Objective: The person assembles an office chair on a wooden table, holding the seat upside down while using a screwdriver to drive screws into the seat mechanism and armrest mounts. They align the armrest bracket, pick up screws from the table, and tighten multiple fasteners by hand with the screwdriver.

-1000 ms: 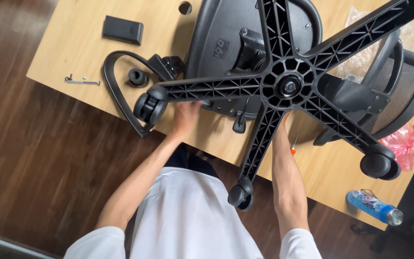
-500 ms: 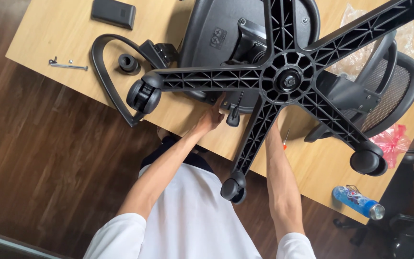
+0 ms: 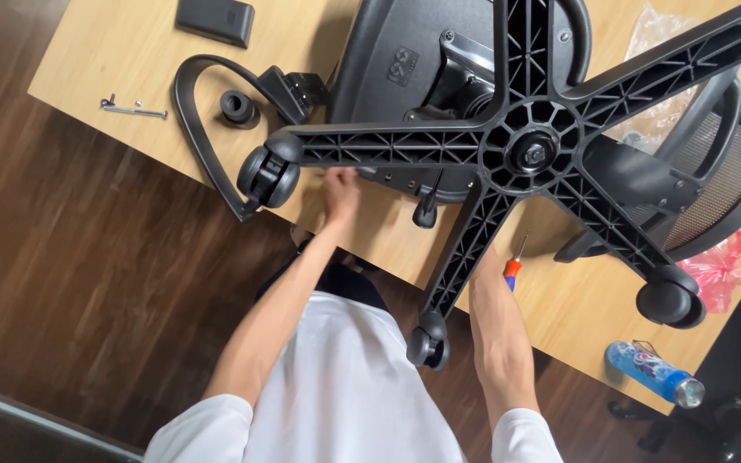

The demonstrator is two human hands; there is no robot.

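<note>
Upside down on the pale wooden table [image 3: 87, 60] lies the black office chair with its moulded plastic seat underside [image 3: 405, 60], so its black five-armed ribbed caster base [image 3: 532, 154] points up at the camera and the underside is within reach. The left hand [image 3: 340, 187] reaches under one base arm at the seat edge; whether it grips anything I cannot tell. The right hand is hidden behind another arm, beside an orange-handled screwdriver [image 3: 514, 266].

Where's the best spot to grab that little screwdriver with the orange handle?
Probably by the orange handle of the screwdriver, coming from above. It lies flat on the wooden table, partly hidden beside a leg of the chair base; the thin metal shaft offers little grip.
</note>
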